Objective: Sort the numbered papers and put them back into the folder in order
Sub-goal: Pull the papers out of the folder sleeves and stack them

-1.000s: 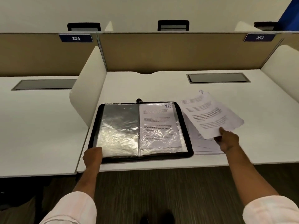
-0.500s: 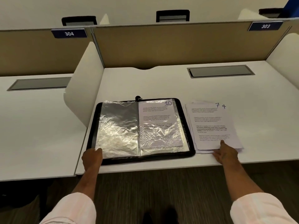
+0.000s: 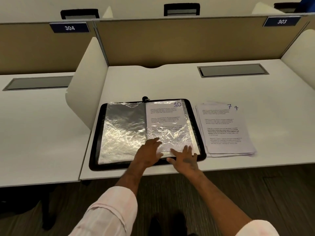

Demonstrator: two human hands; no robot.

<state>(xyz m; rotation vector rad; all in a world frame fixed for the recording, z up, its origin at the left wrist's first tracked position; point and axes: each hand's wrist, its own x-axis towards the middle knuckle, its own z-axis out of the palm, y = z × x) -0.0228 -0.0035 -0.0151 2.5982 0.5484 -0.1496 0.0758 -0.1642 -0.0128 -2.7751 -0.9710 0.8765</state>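
A black folder (image 3: pixel 95 133) lies open on the white desk, its clear plastic sleeves shining. The right-hand sleeve holds a printed sheet marked 10 (image 3: pixel 166 116). To the right of the folder lies a stack of loose printed papers (image 3: pixel 223 130), with 7 on the top sheet and a second 7 peeking out behind it. My left hand (image 3: pixel 150 153) rests with straight fingers on the bottom of the right-hand sleeve near the spine. My right hand (image 3: pixel 185 157) lies flat with spread fingers on the sleeve's lower right corner and the folder's rim.
A white divider panel (image 3: pixel 88 86) stands at the left of the desk, another at the far right. A grey cable hatch (image 3: pixel 232 70) sits at the back right of the desk (image 3: pixel 170 82). A tan partition with signs 304 and 303 closes the back.
The sheet marked 7 went down onto the stack and my right hand left it. Both hands moved onto the bottom of the folder's right-hand sleeve; the left came from the folder's lower left corner.
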